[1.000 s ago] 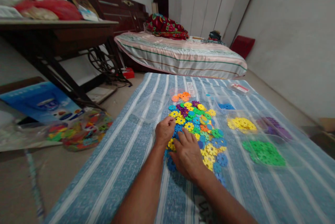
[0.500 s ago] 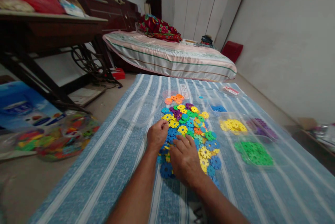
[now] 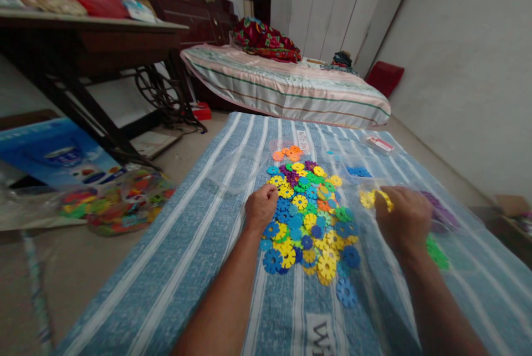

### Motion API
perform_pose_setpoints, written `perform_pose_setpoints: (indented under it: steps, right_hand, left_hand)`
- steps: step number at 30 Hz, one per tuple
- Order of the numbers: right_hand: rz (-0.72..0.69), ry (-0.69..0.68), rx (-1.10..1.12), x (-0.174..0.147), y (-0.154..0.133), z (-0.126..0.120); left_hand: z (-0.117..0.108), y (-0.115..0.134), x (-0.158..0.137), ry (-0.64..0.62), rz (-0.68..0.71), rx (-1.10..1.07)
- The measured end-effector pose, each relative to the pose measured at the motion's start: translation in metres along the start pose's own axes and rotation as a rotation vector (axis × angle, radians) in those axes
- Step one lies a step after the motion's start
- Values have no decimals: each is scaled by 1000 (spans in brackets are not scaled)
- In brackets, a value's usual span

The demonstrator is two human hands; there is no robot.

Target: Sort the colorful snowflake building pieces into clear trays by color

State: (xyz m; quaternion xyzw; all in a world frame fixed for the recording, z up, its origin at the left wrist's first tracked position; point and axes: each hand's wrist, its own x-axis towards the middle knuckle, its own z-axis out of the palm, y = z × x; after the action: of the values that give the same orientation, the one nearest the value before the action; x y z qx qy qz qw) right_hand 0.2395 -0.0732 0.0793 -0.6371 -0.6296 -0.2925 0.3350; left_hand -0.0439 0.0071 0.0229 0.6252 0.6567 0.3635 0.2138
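Observation:
A mixed pile of plastic notched discs (image 3: 310, 223), in yellow, blue, green, purple and orange, lies spread on the striped cloth. At the pile's left edge is my left hand (image 3: 261, 209), its fingers curled together; anything inside them is hidden. To the right, my right hand (image 3: 404, 220) hovers over the clear tub of yellow discs (image 3: 367, 199). A yellow notched disc (image 3: 385, 199) shows at its fingertips, partly covered by the fingers. My right hand and forearm hide much of the green discs (image 3: 437, 253) and part of the tub with purple discs (image 3: 440, 209).
Blue discs (image 3: 358, 172) sit in a clear tub farther back, and orange discs (image 3: 288, 153) lie beyond the pile. A clear plastic container (image 3: 236, 172) stands left of the pile. A small red-and-white box (image 3: 380, 144) is at the far right. Bagged colourful pieces (image 3: 128, 201) lie on the floor.
My right hand has moved from the pile rightward to the yellow discs' tub, with a yellow disc at its fingers. My left hand stays by the pile. The view has shifted slightly.

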Motion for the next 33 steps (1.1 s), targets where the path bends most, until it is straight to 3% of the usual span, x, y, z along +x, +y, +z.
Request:
perform_pose_setpoints:
  steps: [5, 8, 11, 14, 26, 33]
  right_hand:
    - [-191, -251, 379, -35, -85, 7]
    - [-249, -447, 467, -45, -133, 9]
    - [-272, -609, 438, -44, -157, 11]
    - [-290, -691, 393, -43, -164, 14]
    - [-310, -585, 374, -53, -171, 24]
    - [-331, -450, 397, -61, -173, 33]
  left_hand:
    - [0, -1, 0, 6, 1, -7]
    - [0, -2, 0, 3, 14, -12]
    - [1, -2, 0, -4, 9, -20]
    - [1, -1, 0, -7, -6, -15]
    - [0, 0, 1, -14, -15, -5]
    - [0, -1, 4, -20, -13, -6]
